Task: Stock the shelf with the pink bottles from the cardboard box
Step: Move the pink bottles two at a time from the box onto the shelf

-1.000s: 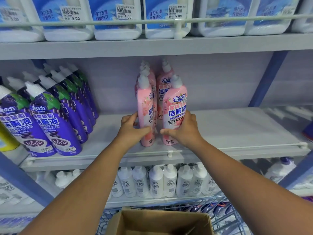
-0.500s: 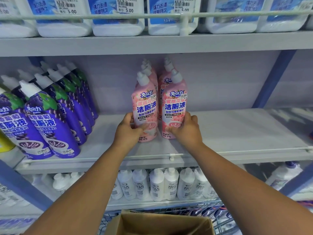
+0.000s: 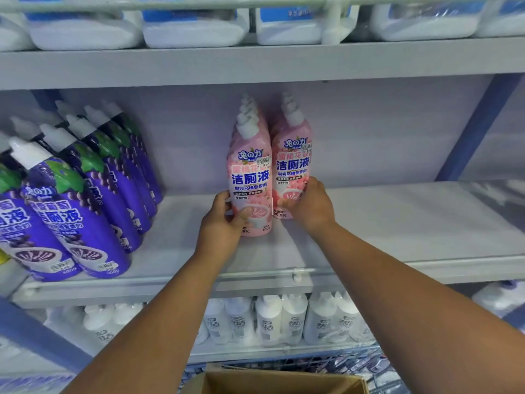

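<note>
Two rows of pink bottles stand upright on the middle shelf (image 3: pixel 397 223), white caps lined up toward the back. My left hand (image 3: pixel 224 220) grips the base of the front left pink bottle (image 3: pixel 251 177), thumb across its label. My right hand (image 3: pixel 311 206) wraps the lower part of the front right pink bottle (image 3: pixel 292 163), which stands slightly farther back. The two front bottles touch side by side, labels facing me. The open cardboard box (image 3: pixel 272 381) sits at the bottom edge, below my arms; its inside is hidden.
Several purple bottles (image 3: pixel 76 200) fill the left of the same shelf. A thin white rail (image 3: pixel 295 273) runs along the shelf's front edge. White jugs (image 3: pixel 193 27) stand on the shelf above, white bottles (image 3: pixel 281 317) on the one below. A blue upright (image 3: pixel 477 126) is at right.
Both front pink bottles went from turned sideways to labels facing me and were pushed back against their rows. My hands stayed on their bases. The view moved closer.
</note>
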Tool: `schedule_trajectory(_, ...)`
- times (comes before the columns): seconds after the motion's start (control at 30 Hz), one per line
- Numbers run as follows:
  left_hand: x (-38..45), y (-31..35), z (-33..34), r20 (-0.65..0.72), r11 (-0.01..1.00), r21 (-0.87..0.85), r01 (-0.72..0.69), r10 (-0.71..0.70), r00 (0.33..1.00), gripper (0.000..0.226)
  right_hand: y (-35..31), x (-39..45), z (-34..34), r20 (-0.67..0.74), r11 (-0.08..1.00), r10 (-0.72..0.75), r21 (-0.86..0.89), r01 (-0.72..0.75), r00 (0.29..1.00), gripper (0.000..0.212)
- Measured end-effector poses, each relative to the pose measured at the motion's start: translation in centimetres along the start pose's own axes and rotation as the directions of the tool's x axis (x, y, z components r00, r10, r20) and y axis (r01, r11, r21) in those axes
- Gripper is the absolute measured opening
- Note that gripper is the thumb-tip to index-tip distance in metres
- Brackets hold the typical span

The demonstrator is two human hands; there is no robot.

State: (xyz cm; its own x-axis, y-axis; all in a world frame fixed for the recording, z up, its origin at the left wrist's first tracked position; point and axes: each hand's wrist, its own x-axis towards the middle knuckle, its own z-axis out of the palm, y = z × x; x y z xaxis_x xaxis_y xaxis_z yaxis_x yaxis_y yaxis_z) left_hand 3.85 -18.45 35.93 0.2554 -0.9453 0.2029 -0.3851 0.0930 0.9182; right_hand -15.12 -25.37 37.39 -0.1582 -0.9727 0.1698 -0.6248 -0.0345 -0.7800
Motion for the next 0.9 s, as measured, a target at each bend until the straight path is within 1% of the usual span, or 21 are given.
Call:
schedule_trajectory(0.27, 0.1, 0.0, 0.6, -0.007, 1.0, 0.009, 0.007, -0.006, 1.0, 0.037, 0.2, 0.4, 0.5, 0.014, 0.999, 0.013, -0.029, -0.012, 1.0, 0.064)
schedule_trajectory(0.37, 0.0, 0.2, 0.8, 0.005, 1.0, -0.001, 0.014, -0.014, 1.0, 0.037, -0.1, 0.2, 0.2, 0.067, 1.0, 0.027, 0.009, -0.028, 0.997, 0.07)
schedule_trajectory(0.43, -0.2, 0.3, 0.7, 0.011, 1.0, 0.011, 0.021, -0.022, 1.0, 0.039, 0.0, -0.7, -0.2, 0.146, 0.998, 0.057, 0.021, -0.061, 0.988, 0.068)
schedule_trajectory(0.5, -0.5, 0.3, 0.4, 0.035, 0.997, 0.076, 0.015, -0.017, 0.999, 0.04, 0.3, -2.3, -0.7, 0.192, 0.999, 0.038, -0.035, -0.032, 0.981, 0.057)
schedule_trajectory(0.57, -0.8, 0.0, 0.2, 0.082, 0.98, 0.199, 0.014, -0.031, 0.996, 0.04, 0.7, -3.9, -1.4, 0.197, 0.989, -0.012, -0.141, 0.04, 0.98, 0.054)
schedule_trajectory(0.6, -1.0, -0.2, 0.0, 0.101, 0.959, 0.284, 0.02, -0.051, 0.994, 0.042, 0.8, -4.7, -1.8, 0.21, 0.974, -0.023, -0.215, 0.069, 0.978, 0.056)
schedule_trajectory(0.67, -1.7, -0.4, -0.5, 0.125, 0.887, 0.463, 0.012, -0.079, 0.989, 0.057, 1.2, -6.1, -2.8, 0.261, 0.916, -0.048, -0.373, 0.147, 0.964, 0.06)
schedule_trajectory(0.7, -2.2, -0.3, -0.8, 0.136, 0.841, 0.541, -0.009, -0.077, 0.988, 0.064, 1.2, -6.8, -3.4, 0.282, 0.886, -0.056, -0.428, 0.177, 0.958, 0.062)
schedule_trajectory(0.77, -3.6, 0.4, -1.2, 0.178, 0.73, 0.679, -0.076, -0.064, 0.982, 0.069, 1.4, -8.5, -4.6, 0.309, 0.837, -0.059, -0.503, 0.216, 0.949, 0.067)
schedule_trajectory(0.83, -5.4, 1.4, -1.7, 0.228, 0.64, 0.752, -0.156, -0.031, 0.973, 0.069, 1.5, -10.3, -5.8, 0.353, 0.796, -0.043, -0.553, 0.246, 0.935, 0.071)
schedule_trajectory(0.9, -7.4, 2.3, -2.0, 0.267, 0.586, 0.781, -0.214, -0.006, 0.964, 0.07, 2.0, -12.1, -6.6, 0.381, 0.774, -0.03, -0.576, 0.262, 0.924, 0.075)
